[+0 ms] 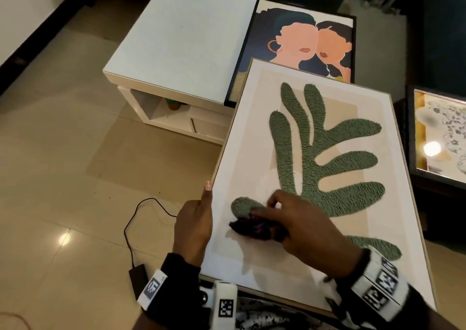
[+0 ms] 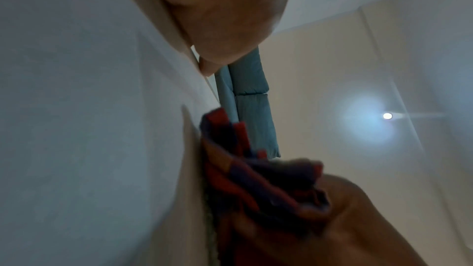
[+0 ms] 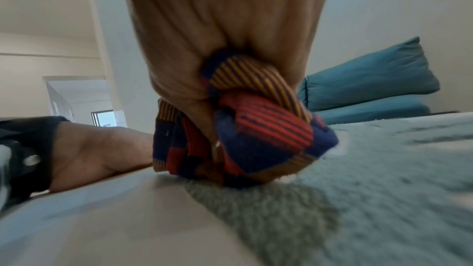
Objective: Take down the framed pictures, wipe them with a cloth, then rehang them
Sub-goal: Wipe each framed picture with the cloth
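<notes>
A large light-framed picture [image 1: 252, 128] with a green leaf shape lies tilted in front of me, its near end low by my lap. My left hand [image 1: 194, 223] grips its left edge, thumb lying along the frame. My right hand [image 1: 297, 226] holds a bunched cloth [image 1: 254, 226] striped in navy, red and orange, and presses it on the glass over the lower left lobe of the leaf. In the right wrist view the cloth [image 3: 245, 128] is balled in my fingers against the picture [image 3: 358, 199]. The cloth [image 2: 258, 179] also shows in the left wrist view.
A second picture [image 1: 307, 42], black-framed with two faces, lies on the white low table [image 1: 181, 39] behind. A dark glass-topped table [image 1: 438, 133] stands at the right. A black cable and adapter [image 1: 137, 276] lie on the tiled floor at the left. Teal cushions [image 3: 371, 80] sit beyond.
</notes>
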